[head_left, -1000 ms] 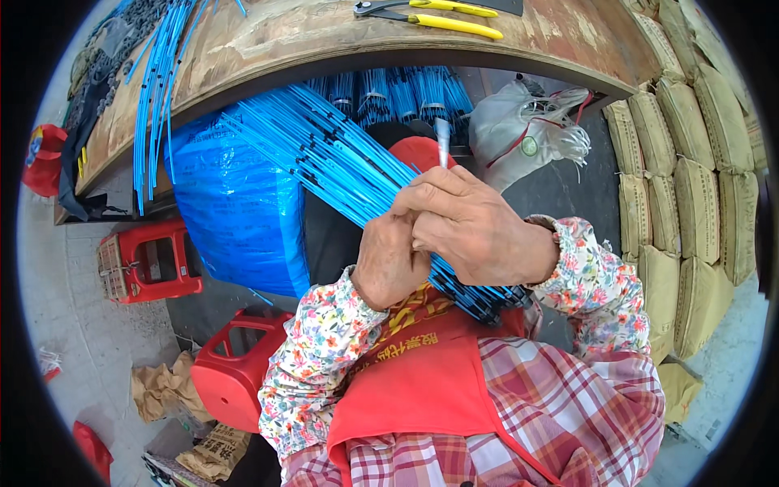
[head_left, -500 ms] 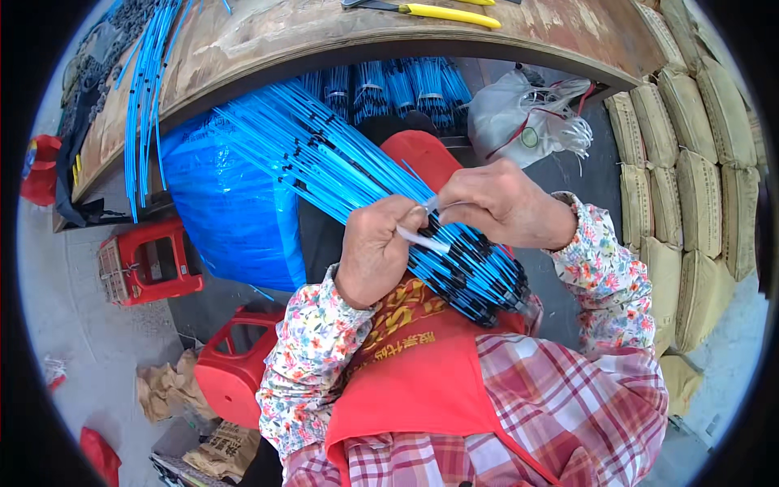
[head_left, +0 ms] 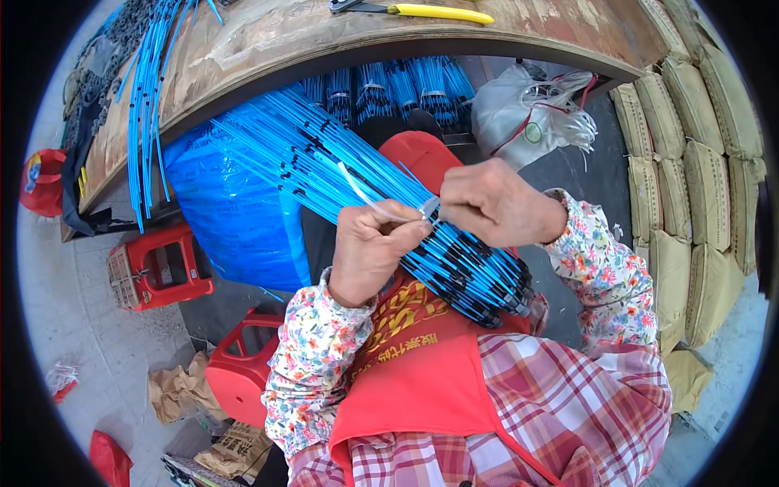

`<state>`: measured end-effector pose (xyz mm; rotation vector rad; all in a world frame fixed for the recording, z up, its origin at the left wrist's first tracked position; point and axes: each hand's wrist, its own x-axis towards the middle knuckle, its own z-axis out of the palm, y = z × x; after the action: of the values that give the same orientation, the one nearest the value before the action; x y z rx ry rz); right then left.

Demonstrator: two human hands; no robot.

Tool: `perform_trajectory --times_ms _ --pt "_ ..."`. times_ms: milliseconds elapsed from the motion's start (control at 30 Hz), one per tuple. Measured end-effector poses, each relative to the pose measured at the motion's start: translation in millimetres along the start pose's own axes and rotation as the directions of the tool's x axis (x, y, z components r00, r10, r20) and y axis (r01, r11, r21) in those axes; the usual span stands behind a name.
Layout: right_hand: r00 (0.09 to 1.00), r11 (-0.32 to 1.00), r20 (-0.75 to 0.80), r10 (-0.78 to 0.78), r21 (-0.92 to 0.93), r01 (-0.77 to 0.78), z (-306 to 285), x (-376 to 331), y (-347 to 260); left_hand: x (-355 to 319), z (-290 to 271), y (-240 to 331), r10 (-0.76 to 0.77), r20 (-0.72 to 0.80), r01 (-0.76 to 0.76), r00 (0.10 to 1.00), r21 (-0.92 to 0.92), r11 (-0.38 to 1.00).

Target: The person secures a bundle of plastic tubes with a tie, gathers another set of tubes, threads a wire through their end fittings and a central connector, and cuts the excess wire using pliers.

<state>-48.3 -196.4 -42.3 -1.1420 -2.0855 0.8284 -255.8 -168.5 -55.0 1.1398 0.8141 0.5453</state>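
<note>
A thick bundle of thin blue rods (head_left: 320,166) with black fittings lies slantwise across my lap, its black-ended tips at the lower right. My left hand (head_left: 369,247) is closed in a pinch on a white cable tie (head_left: 358,185) above the bundle; the tie's loose end sticks up to the upper left. My right hand (head_left: 497,203), knuckles up, is closed at the other part of the tie, close beside the left fingertips. How the tie passes round the underside of the rods is hidden.
A wooden bench (head_left: 292,36) ahead carries yellow-handled pliers (head_left: 438,13) and loose blue rods (head_left: 148,114). Below it are a blue sack (head_left: 235,211), tied bundles (head_left: 373,93) and a white bag (head_left: 507,109). Red stools (head_left: 235,377) stand left; stacked tan packages (head_left: 706,195) rise at right.
The tie's loose end has swung from lying below my left fingers to pointing up and left. My left hand has turned and shifted slightly; my right hand stays beside it.
</note>
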Motion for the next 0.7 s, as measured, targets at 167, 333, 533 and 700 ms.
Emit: perform_trajectory --times_ms 167,333,533,700 --pt "0.980 0.978 -0.154 0.129 -0.145 -0.152 10 4 9 2 3 2 0.484 0.113 -0.435 0.868 0.642 0.631" --pt "0.989 0.991 -0.067 -0.135 0.002 0.135 8 20 14 11 -3 0 0.688 0.524 -0.626 0.502 0.769 -0.130" --pt "0.978 0.969 0.051 -0.204 0.155 0.194 18 31 22 4 -15 1 0.724 0.545 -0.592 0.423 0.771 -0.234" --pt "0.991 0.990 -0.047 -0.123 0.063 0.125 14 26 -6 4 -8 -9 0.806 0.359 -0.613 0.470 0.790 0.006"
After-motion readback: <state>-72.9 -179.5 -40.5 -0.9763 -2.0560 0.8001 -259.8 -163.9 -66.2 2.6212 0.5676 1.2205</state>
